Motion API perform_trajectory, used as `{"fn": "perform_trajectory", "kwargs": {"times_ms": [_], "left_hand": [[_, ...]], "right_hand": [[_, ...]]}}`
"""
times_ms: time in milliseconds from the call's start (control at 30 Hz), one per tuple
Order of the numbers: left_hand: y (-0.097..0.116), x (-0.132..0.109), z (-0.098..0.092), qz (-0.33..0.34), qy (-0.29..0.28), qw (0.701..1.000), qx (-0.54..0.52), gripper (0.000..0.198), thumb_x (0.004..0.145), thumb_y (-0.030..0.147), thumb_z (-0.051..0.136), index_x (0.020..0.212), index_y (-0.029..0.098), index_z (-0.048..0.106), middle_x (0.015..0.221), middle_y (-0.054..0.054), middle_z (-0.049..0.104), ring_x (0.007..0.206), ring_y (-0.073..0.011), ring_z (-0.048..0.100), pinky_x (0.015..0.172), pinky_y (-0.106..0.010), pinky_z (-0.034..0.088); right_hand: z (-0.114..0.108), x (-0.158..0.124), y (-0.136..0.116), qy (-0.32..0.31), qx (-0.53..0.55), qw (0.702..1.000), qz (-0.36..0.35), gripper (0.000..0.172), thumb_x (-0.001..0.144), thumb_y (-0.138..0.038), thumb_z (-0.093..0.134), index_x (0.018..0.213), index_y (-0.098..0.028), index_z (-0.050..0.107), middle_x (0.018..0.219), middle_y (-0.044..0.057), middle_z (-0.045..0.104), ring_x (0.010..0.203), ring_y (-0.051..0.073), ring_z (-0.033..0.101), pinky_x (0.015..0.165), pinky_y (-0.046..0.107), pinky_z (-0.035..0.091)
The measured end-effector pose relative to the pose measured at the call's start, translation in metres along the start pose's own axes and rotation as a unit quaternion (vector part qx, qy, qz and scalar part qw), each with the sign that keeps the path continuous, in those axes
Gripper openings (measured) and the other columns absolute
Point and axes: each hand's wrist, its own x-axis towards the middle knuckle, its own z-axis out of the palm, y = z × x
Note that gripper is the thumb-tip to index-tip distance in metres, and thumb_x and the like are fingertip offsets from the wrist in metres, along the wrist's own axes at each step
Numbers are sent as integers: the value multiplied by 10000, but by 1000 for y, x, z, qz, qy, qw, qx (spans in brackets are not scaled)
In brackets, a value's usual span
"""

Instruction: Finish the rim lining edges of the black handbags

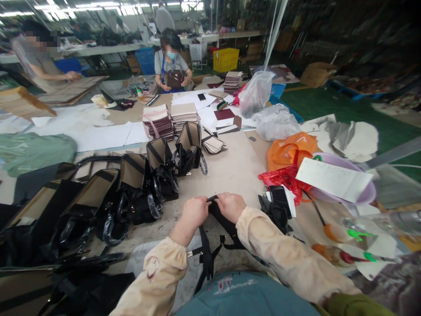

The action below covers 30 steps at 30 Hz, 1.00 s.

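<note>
My left hand (194, 213) and my right hand (231, 205) are side by side at the near edge of the table (230, 171), both closed on a black strap piece (215, 219). Its top edge shows between my thumbs, and black straps with small metal buckles (207, 256) hang down from it toward my lap. My fingers are curled under, so the far side of the piece is hidden. Both forearms wear beige sleeve covers.
A row of black and tan bag shells (131, 184) runs left of my hands. Stacks of cut pieces (171, 118) lie farther back. To the right sit red and orange plastic bags (289, 162), a pink basin (345, 193) with paper, and brushes (332, 230). Two other people work at the far tables.
</note>
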Motion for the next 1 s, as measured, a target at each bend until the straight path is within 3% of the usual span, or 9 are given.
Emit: {"fn": "perform_trajectory", "kwargs": {"times_ms": [100,167,233,333,433,600,800,1000], "left_hand": [[-2,2,1,-8,-4,999,-41,254,856,309,445,853,152,644,913,-135,683,924,-260,625,821,-357,450],[-4,2,2,-9,-4,997,-81,230,832,275,482,965,159,630,949,-119,685,956,-244,620,863,-347,445],[-8,0,4,-3,-1,992,-129,366,798,204,512,1160,159,538,1051,-108,667,1002,-210,610,899,-317,443],[-19,-8,7,6,4,979,-206,608,738,81,496,1325,127,343,1237,-123,573,1106,-163,559,950,-281,429],[-32,-21,13,-4,13,949,-315,670,691,53,491,1335,109,316,1313,-142,503,1193,-181,488,1039,-344,352],[-39,-37,26,-50,45,903,-424,677,691,104,522,1341,136,336,1350,-125,467,1238,-207,440,1072,-374,304],[-24,-39,33,-117,89,898,-415,472,786,181,465,1251,109,481,1273,-118,545,1171,-217,506,1024,-376,371],[-23,-36,38,-140,114,898,-402,431,822,195,418,1227,83,510,1249,-134,565,1167,-216,514,1034,-381,358]], "right_hand": [[2,1,1,13,2,1000,-4,325,934,-342,314,925,-187,600,932,79,657,839,192,613,694,276,427],[3,1,2,24,5,1000,-6,318,931,-336,322,912,-184,601,909,79,656,811,199,614,674,286,430],[3,-1,3,36,12,999,-12,307,930,-333,332,923,-188,602,894,72,653,794,200,612,661,291,433],[2,-7,4,58,29,998,-25,283,926,-323,364,1114,-210,543,961,55,636,839,185,595,690,281,438],[1,-16,4,96,54,992,-56,322,911,-290,420,1224,-229,468,1096,56,576,943,169,542,767,261,427],[5,-22,0,171,42,976,-132,141,866,-179,485,917,-196,615,967,70,549,911,199,460,785,299,381],[10,-15,-11,164,-12,972,-169,152,868,-158,482,893,-179,631,812,66,536,810,207,409,697,329,312],[12,-7,-10,141,-12,962,-236,168,875,-176,485,820,-200,642,783,44,550,810,189,403,721,339,275]]}}
